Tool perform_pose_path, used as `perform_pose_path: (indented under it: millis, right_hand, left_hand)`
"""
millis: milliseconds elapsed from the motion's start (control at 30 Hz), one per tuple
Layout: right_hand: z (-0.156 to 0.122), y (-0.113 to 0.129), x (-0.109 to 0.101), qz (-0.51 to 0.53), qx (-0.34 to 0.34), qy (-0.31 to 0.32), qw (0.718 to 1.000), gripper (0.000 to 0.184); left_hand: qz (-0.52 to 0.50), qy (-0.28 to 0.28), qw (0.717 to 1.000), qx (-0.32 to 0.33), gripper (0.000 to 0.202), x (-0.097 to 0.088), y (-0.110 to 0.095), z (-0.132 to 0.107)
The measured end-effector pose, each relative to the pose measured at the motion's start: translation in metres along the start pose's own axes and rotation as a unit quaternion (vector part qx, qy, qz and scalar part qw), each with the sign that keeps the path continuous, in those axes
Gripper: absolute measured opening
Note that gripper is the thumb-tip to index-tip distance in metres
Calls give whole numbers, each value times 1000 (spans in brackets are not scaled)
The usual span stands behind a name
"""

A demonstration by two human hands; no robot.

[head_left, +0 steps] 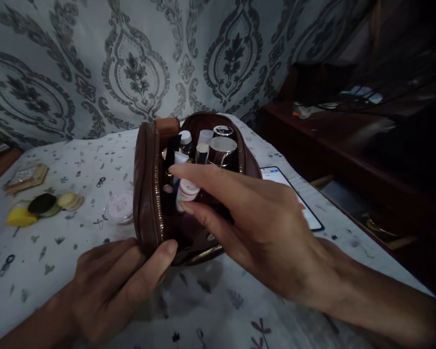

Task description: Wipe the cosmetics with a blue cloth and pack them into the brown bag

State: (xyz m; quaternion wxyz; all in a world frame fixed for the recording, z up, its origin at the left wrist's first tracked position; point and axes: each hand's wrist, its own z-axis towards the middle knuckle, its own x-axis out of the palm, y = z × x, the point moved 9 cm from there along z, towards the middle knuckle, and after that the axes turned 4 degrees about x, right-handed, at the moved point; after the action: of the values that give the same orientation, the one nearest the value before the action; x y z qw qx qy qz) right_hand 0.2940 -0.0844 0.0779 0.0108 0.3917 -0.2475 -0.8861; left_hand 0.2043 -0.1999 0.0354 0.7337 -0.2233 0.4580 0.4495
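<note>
A brown leather toiletry bag stands open on a patterned white cloth, its zip undone. Inside stand several small bottles and tubes, among them a silver-capped jar. My left hand grips the bag's near corner, thumb against the rim. My right hand reaches into the opening, and its fingers pinch a small white tube with a red band, which is tilted inside the bag.
A phone lies screen-up right of the bag. A clear round pot sits just left of it. Yellow and dark round sponges and a small flat packet lie at far left. Dark wooden furniture borders the right side.
</note>
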Motion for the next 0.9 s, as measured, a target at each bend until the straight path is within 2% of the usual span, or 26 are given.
perform_pose_path:
  millis: [67,167,267,533,633,733,900]
  right_hand:
    - [5,-1,10,4,-3,28,1000,28]
    - [10,-7,22,29,28,75,996,25]
    - [16,-7,29,40,44,111,992,20]
    - [25,2,50,-11,5,200,980,13]
    - [24,4,55,-39,-7,230,972,16]
    - [22,6,51,-40,-10,223,974,16]
    - [3,19,28,-46,-67,147,986,21]
  left_hand:
    - [0,-1,1000,13,49,0,-1,0]
    - [-9,-1,1000,22,45,3,-1,-2]
    - [-2,-34,999,15,43,1,1,-3]
    - [21,-19,1000,10,41,1,-2,2]
    - [28,-25,999,29,42,0,-4,2]
    - [33,-26,998,39,42,1,-4,1]
    - [45,-23,998,40,43,2,-6,-1]
